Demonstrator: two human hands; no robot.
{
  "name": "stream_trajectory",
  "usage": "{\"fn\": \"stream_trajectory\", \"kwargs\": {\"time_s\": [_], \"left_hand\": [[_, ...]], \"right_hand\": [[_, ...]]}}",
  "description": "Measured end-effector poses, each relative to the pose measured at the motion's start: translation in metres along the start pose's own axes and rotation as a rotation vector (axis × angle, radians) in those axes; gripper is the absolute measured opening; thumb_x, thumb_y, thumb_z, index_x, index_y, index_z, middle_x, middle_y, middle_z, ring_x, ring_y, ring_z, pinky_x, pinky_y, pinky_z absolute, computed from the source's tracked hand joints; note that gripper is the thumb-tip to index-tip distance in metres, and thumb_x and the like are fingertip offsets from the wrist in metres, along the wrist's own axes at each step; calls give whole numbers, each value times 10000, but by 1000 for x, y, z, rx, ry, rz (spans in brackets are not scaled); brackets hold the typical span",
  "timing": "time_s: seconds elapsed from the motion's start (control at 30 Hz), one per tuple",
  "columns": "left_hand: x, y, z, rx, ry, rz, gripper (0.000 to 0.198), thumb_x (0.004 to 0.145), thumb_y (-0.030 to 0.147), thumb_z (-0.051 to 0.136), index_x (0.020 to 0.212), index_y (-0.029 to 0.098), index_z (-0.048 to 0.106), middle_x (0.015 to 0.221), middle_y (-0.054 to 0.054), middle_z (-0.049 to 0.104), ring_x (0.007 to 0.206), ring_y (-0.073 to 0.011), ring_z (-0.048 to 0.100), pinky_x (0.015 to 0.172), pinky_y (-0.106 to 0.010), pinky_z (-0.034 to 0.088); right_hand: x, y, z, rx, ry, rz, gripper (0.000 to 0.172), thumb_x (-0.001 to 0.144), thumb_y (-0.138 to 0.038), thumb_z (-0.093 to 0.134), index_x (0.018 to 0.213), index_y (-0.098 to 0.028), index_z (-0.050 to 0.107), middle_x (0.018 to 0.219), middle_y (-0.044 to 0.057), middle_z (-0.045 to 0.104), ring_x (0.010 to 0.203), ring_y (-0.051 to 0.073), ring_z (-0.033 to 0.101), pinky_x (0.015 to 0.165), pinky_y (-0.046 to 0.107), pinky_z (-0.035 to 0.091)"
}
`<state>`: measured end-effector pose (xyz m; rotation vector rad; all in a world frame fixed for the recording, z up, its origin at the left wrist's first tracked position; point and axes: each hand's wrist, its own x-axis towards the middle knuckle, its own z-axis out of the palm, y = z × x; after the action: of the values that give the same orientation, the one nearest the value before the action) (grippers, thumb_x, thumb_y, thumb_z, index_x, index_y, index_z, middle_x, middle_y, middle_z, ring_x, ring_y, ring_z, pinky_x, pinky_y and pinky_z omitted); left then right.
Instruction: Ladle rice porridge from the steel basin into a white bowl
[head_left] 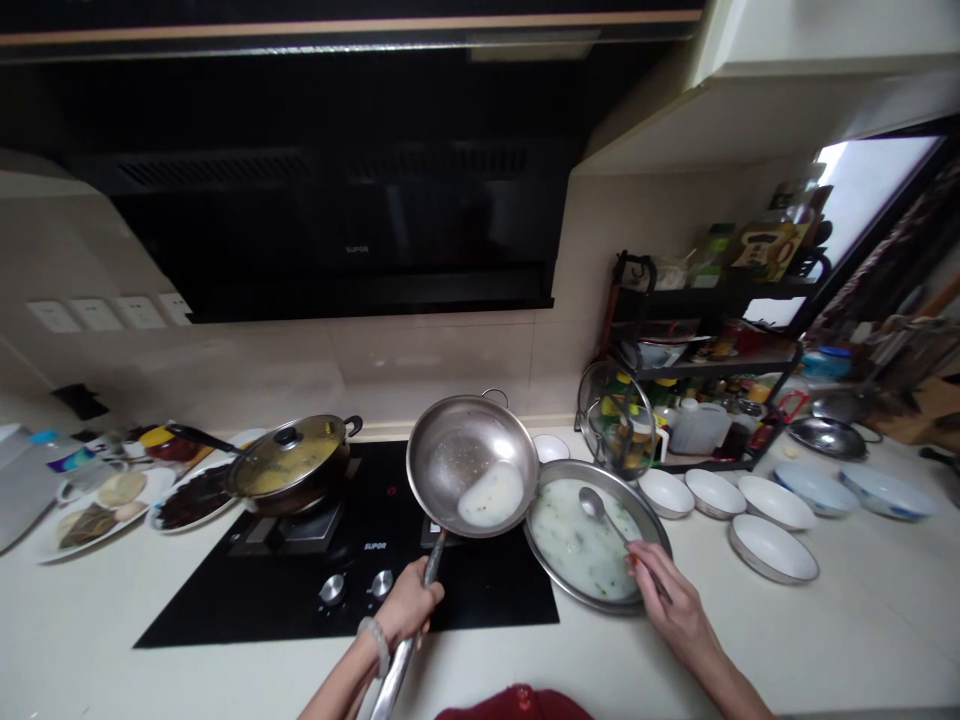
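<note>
My left hand is wrapped round the long metal handle of a wok. The wok is tilted to the right above the stove, and a pool of white liquid lies in its lower right side. Its rim meets or overlaps the edge of a wide steel basin, which holds a milky soup with green bits. In my right hand is a metal spoon, its bowl over the soup near the middle of the basin.
A lidded pan stands on the left burner of the black stove. Plates of food lie left of it. Several white bowls sit right of the basin, before a spice rack. The range hood hangs above.
</note>
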<state>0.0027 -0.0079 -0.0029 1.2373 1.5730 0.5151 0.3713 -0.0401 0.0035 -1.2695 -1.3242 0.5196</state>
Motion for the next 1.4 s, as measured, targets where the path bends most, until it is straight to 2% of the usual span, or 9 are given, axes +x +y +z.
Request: {"fn": "stream_trajectory", "kwargs": {"time_s": [0.17, 0.27, 0.33, 0.47, 0.63, 0.83, 0.93, 1.17, 1.4], "left_hand": [[0, 1, 0, 4, 9, -10, 141, 730, 138, 474, 764, 214, 360, 416, 108, 352, 295, -79, 385, 306, -165, 285], [-1, 2, 0, 12, 14, -4, 148, 727, 137, 485, 750, 213, 361, 418, 107, 352, 294, -79, 391, 305, -162, 275], [0, 1, 0, 12, 13, 4, 145, 724, 130, 477, 743, 213, 359, 420, 106, 356, 290, -76, 388, 301, -161, 272], [3, -3, 0, 15, 22, 15, 143, 720, 122, 466, 739, 213, 357, 416, 104, 360, 291, -79, 393, 300, -162, 270], [3, -3, 0, 23, 11, 21, 150, 714, 107, 461, 744, 210, 356, 413, 102, 369, 297, -77, 400, 303, -158, 264], [1, 1, -1, 15, 7, 20, 152, 708, 104, 447, 747, 212, 347, 427, 102, 362, 298, -78, 385, 292, -168, 273], [0, 2, 0, 9, 12, 8, 153, 705, 105, 446, 758, 211, 350, 430, 103, 359, 300, -81, 388, 291, -169, 277], [0, 2, 1, -1, 16, 2, 153, 706, 99, 436, 758, 212, 346, 420, 108, 341, 291, -84, 378, 278, -173, 293], [0, 2, 0, 3, 13, -1, 158, 712, 88, 433, 759, 213, 348, 414, 105, 352, 290, -88, 383, 274, -173, 288]], "right_hand": [[10, -6, 0, 54, 250, 234, 299, 656, -424, 650, 837, -186, 665, 722, 75, 672, 671, 240, 652, 681, 359, 538], [24, -11, 4, 238, 460, 390, 318, 607, -415, 682, 806, -172, 631, 648, 56, 665, 629, 249, 660, 690, 375, 538], [32, -16, 11, 403, 524, 384, 292, 582, -386, 707, 761, -174, 616, 678, 44, 665, 609, 239, 660, 688, 368, 539], [40, -28, 36, 491, 409, 376, 287, 629, -388, 701, 792, -164, 625, 688, 41, 670, 641, 230, 666, 705, 347, 533], [47, -37, 76, 249, 150, 283, 274, 713, -422, 617, 846, -185, 646, 651, 53, 676, 656, 243, 667, 706, 348, 524], [58, -24, 113, 187, -36, 47, 239, 781, -393, 535, 857, -193, 642, 807, 60, 656, 701, 212, 646, 710, 337, 518], [60, -16, 123, 178, -102, 49, 253, 782, -398, 526, 855, -189, 647, 850, 65, 649, 723, 206, 643, 715, 327, 514], [68, -3, 127, 164, -6, 235, 264, 760, -398, 500, 864, -179, 602, 625, 57, 674, 695, 260, 678, 746, 372, 505], [76, -2, 117, 258, 115, 349, 217, 713, -384, 552, 808, -193, 593, 676, 69, 689, 653, 270, 687, 712, 362, 524]]}}
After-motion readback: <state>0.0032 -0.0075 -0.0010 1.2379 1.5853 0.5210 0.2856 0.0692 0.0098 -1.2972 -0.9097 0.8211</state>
